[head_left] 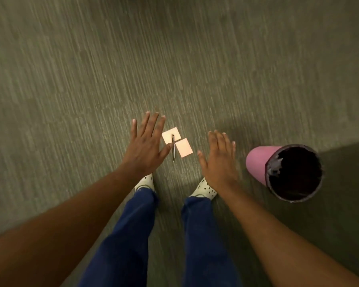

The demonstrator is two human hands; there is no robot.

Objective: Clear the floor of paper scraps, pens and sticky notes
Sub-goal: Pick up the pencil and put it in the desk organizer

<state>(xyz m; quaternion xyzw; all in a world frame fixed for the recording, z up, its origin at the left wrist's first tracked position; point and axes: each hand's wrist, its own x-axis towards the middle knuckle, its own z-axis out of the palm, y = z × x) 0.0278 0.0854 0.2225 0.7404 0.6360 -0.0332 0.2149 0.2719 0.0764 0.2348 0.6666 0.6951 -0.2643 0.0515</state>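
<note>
Two pale pink sticky notes lie on the grey-green carpet just ahead of my feet, one [169, 135] farther away and one [184, 147] nearer and to the right. A dark pen [173, 148] lies between them, overlapping the farther note. My left hand [146, 145] hovers palm down with fingers spread, just left of the notes, its thumb in front of the farther note's edge. My right hand [220, 160] is also flat and spread, to the right of the notes. Both hands hold nothing.
A pink bin [257, 162] with a dark liner stands on the carpet to the right of my right hand, its mouth [294, 172] facing up. My legs in blue trousers and white spotted shoes [204, 188] stand below the notes. Carpet stretches all around.
</note>
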